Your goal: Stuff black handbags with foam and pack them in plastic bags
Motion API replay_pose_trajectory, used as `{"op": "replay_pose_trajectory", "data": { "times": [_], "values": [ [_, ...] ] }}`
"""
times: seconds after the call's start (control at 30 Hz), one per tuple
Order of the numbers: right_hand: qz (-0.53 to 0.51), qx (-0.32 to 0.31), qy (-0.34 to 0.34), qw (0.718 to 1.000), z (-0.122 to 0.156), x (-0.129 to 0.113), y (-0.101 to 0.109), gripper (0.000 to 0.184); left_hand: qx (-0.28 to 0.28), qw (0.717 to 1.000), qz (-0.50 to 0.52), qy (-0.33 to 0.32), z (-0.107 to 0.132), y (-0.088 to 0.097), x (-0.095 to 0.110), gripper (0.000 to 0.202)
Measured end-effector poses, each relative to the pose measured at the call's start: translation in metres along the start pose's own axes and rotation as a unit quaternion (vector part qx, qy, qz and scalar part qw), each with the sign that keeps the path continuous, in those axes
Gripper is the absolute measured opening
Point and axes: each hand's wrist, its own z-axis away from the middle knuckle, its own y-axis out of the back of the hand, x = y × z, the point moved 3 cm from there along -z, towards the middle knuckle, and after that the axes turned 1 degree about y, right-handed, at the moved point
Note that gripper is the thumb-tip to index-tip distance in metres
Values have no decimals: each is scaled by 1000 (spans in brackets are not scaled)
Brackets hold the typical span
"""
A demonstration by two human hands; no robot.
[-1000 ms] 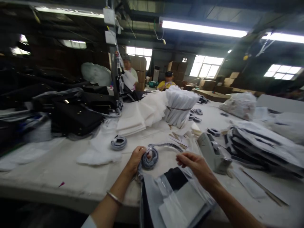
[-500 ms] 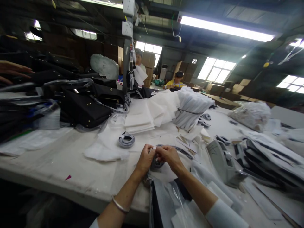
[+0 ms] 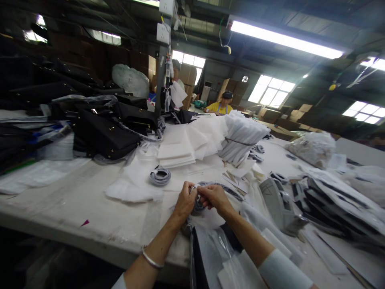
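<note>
My left hand (image 3: 185, 202) and my right hand (image 3: 214, 198) meet over the white table, both pinched on a coiled grey strap (image 3: 199, 204) held between them. A loose length of the same strap (image 3: 228, 189) curves away to the right on the table. Below my wrists lies a dark bag in clear plastic wrap (image 3: 216, 251) at the table's near edge. A second coiled grey strap (image 3: 160, 176) lies on the table a little to the left of my hands. A silver bangle sits on my left wrist.
Black handbags (image 3: 104, 134) pile up at the left. Stacked white foam sheets (image 3: 180, 148) and a tied bundle of white sheets (image 3: 242, 136) stand behind my hands. A grey tape dispenser (image 3: 278, 204) and wrapped bags (image 3: 337, 196) sit right. Two people work at the back.
My right hand has come in from the bag's wrap to join the left on the coiled strap. A stranger's hand seen at far left half a second ago is gone.
</note>
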Motion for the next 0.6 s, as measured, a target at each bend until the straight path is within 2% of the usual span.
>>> {"op": "replay_pose_trajectory", "data": {
  "times": [0.33,0.53,0.6],
  "values": [
    [69,-2,28,997,-2,-3,3,33,-1,999,34,4,-1,1,3,25],
    [149,-1,41,988,-6,5,-3,52,-4,997,74,34,-2,2,1,30],
    [183,-4,52,982,-6,7,-1,53,-2,995,83,46,-2,2,0,30]
  ]
}}
